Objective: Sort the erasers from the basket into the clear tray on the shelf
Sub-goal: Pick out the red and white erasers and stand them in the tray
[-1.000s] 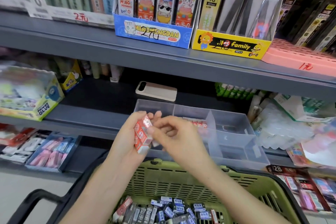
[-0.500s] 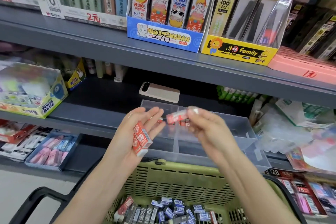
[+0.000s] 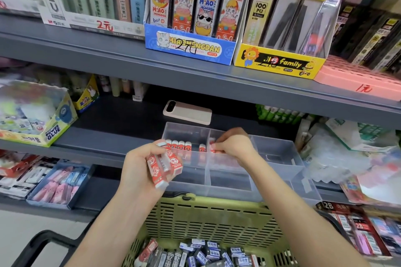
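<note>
A: Hands first?
B: Left hand [image 3: 141,165] grips a bundle of red erasers [image 3: 163,166], fingers curled round them, in front of the clear tray's left compartment. Right hand [image 3: 234,145] pinches a single eraser [image 3: 214,149] with curled fingertips, reaching into the clear tray [image 3: 230,191].
A: Axis on the bundle?
B: Long axes run roughly up-down in the view, a bit tilted, white ends pointing down toward the basket [image 3: 206,219]. They're side by side, touching.
A: And the single one?
B: Mostly hidden under the fingers, so I can't tell the axis. It's just right of the divider, in the middle compartment. Can't tell if it touches the floor.
A: Anything in the tray already?
B: Row of erasers [image 3: 178,145] standing upright at the back of the left compartment, white caps up. One more stands apart beside the divider, between the two hands.
A: Basket?
B: Green, below both forearms, against the tray's front. Loose erasers [image 3: 195,253] lie jumbled on its floor, mostly blue and black sleeves, axes every way.
A: Beyond?
B: Phone [image 3: 187,112] flat on the shelf [image 3: 108,136], just behind the tray.
</note>
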`<state>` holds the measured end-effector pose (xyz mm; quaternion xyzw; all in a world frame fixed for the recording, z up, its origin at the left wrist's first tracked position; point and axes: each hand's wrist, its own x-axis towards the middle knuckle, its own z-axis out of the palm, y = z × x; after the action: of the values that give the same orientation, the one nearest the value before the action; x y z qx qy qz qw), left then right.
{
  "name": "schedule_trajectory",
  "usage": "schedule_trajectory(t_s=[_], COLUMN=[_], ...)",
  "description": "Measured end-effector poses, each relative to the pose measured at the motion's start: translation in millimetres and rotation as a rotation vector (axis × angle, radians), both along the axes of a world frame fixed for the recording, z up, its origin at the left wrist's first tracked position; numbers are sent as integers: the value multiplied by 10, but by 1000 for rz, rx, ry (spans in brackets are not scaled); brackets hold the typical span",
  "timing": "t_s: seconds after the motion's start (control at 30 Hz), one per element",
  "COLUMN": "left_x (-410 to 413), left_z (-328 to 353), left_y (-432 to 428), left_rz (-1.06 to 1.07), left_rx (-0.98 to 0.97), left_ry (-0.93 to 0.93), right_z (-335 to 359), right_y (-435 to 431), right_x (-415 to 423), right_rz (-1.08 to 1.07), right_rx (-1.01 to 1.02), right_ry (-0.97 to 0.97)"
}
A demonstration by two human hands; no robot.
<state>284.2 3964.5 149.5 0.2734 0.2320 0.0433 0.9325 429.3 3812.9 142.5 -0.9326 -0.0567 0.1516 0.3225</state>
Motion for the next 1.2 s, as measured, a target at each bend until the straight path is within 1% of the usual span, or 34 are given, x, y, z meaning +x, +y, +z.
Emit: schedule_trajectory(t_s=[0.03, 0.07, 0.2, 0.23, 0.27, 0.3, 0.33, 0.37, 0.4, 0.43, 0.47, 0.53, 0.6, 0.67, 0.73, 0.8, 0.83, 0.9, 1.0, 1.03, 1.13, 1.2], left_x=[0, 1, 18, 18, 19, 19, 20, 22, 24, 26, 26, 14, -11, -37, -47, -35, -27, -15, -11, -10, -12, -14], left_z=[1, 7, 1, -3, -5, -8, -9, -14, -23, -35, -43, -56, -78, -107, -132, -142, -140, -135, -127, -134, -141, -137], left_y=[4, 4, -26, -38, -48, -54, -57, -57, -57, -60, -66, -93, -138, -163, -161, -134, -118, -92, -74, -69, -58, -50], left_rz=[4, 3, -10, -12, -17, -23, -28, -30, -28, -27, -24, -23, -46, -52, -21, 27, 45, 57, 25, 10, -22, -23], left_rx=[13, 24, 61, 65, 64, 64, 72, 90, 115, 147, 182, 230, 262, 281, 286, 260, 230, 166, 178, 187, 196, 199], left_ry=[8, 14, 35, 16, -12, -42, -64, -78, -93, -110, -124, -162, -210, -235, -246, -243, -239, -237, -234, -229, -219, -226], right_z=[3, 10, 74, 97, 117, 143, 178, 221, 285, 350, 408, 462, 460, 450, 471, 490, 489, 467, 369, 330, 178, 50], right_y=[41, 72, 89, 75, 57, 42, 30, 25, 25, 30, 39, 62, 74, 41, -45, -180, -247, -341, -340, -309, -171, -80], right_x=[11, 26, 39, 30, 12, -46, -142, -265, -408, -562, -706, -890, -971, -981, -915, -737, -621, -395, -100, -21, 138, 154], right_rz=[24, 36, 52, 63, 59, 43, 33, 38, 71, 128, 191, 292, 318, 322, 242, 77, -2, -74, -44, -40, -28, -8], right_rx=[-129, -204, -242, -262, -266, -212, -88, 82, 266, 416, 484, 436, 379, 402, 476, 516, 471, 256, -94, -155, -202, -254], right_ry=[-8, -16, 60, 51, 0, -101, -208, -255, -217, -127, -53, -29, -31, 19, 71, 16, -39, -109, -17, 25, 115, 109])
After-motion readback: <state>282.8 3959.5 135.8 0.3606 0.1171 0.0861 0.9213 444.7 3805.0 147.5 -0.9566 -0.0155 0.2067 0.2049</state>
